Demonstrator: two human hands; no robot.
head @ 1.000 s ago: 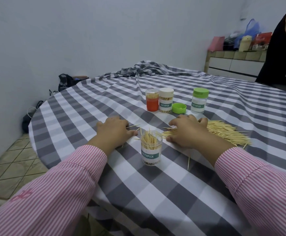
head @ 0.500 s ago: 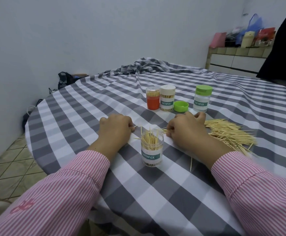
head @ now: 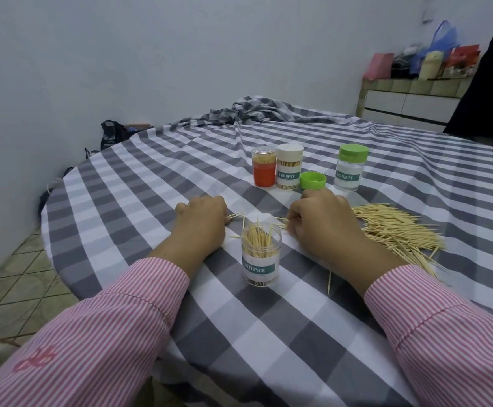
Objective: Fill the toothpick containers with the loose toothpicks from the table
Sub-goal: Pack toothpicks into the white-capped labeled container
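Head view shows both hands, left and right, curled on picks, gathering; next, I judge, lift a bunch into the open jar.

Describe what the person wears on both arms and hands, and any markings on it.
Both arms wear long shirt sleeves in fine pink-and-white stripes, with buttoned-style cuffs ending at the wrists. The left sleeve carries a small red embroidered mark near the forearm; the right sleeve shows none. The left hand and right hand are bare: no gloves, rings or watch visible.
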